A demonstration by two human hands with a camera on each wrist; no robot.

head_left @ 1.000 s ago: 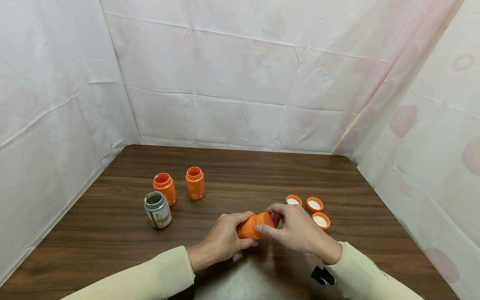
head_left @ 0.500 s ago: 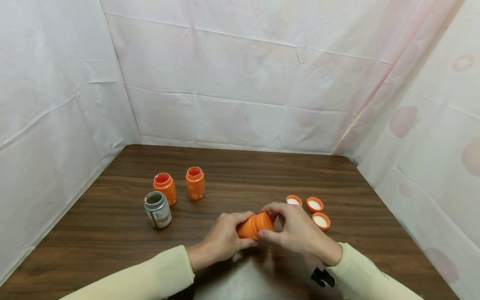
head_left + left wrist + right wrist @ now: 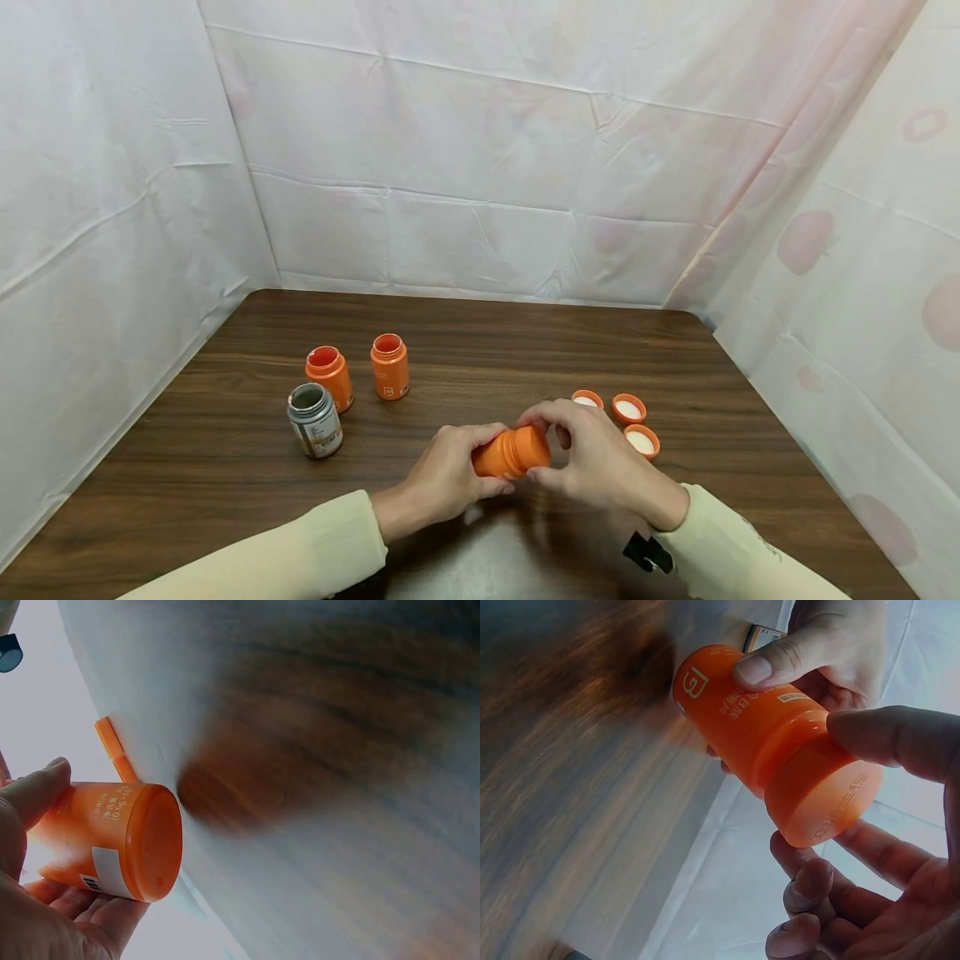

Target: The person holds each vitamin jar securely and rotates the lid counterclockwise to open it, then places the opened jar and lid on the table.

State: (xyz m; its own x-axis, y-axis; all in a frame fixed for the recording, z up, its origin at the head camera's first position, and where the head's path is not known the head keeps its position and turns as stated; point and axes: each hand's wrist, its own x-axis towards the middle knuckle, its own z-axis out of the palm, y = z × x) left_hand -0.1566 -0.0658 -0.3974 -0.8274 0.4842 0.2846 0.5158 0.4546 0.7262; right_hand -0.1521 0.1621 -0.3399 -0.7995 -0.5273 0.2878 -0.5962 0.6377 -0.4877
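My left hand grips the body of an orange bottle, tilted above the table with its capped end toward the right. In the left wrist view, the bottle's round base faces outward. At the other end, my right hand has its thumb and fingers on opposite sides of the orange cap. The right wrist view shows the thumb at the cap's edge near the bottle's neck, the fingertips under the far side, and raised lettering on the cap's top.
Two uncapped orange bottles and an uncapped grey bottle stand at the left of the dark wooden table. Right of the hands, three orange caps lie with white insides up. Pale sheets hang around the table.
The right thumb and fingers have shifted around the cap, the thumb moving toward its lower right edge. More of the cap and neck shows now. The left hand and bottle stay nearly still.
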